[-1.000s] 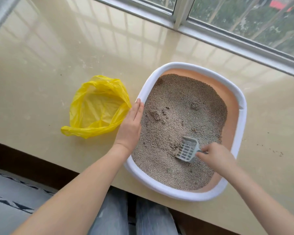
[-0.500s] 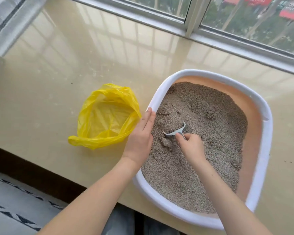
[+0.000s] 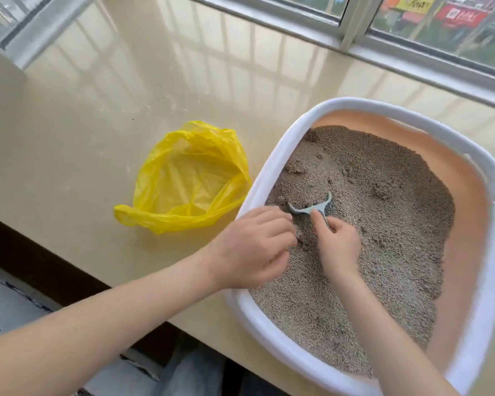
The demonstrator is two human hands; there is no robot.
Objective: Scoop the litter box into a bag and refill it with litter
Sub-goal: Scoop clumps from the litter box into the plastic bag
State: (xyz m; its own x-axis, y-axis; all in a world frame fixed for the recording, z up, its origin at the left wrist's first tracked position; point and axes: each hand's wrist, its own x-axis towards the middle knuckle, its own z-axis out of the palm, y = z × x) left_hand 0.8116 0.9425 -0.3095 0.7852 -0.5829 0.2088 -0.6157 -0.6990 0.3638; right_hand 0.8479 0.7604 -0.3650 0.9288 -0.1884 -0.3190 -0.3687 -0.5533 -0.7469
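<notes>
Digging the litter scoop (image 3: 312, 208) gripped in the right hand (image 3: 336, 245), left hand (image 3: 252, 247) curled on the litter box (image 3: 272, 155) rim; yellow bag (image 3: 189, 178) looks empty, refill not begun.

Shop signs (image 3: 440, 8) outside the window carry lettering, but it is too blurred to read.

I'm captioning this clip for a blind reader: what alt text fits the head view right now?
A person's right hand digs a grey scoop into the litter of a white-rimmed litter box, while the left hand rests curled on its near rim. An open yellow bag sits beside it on a beige ledge.
</notes>
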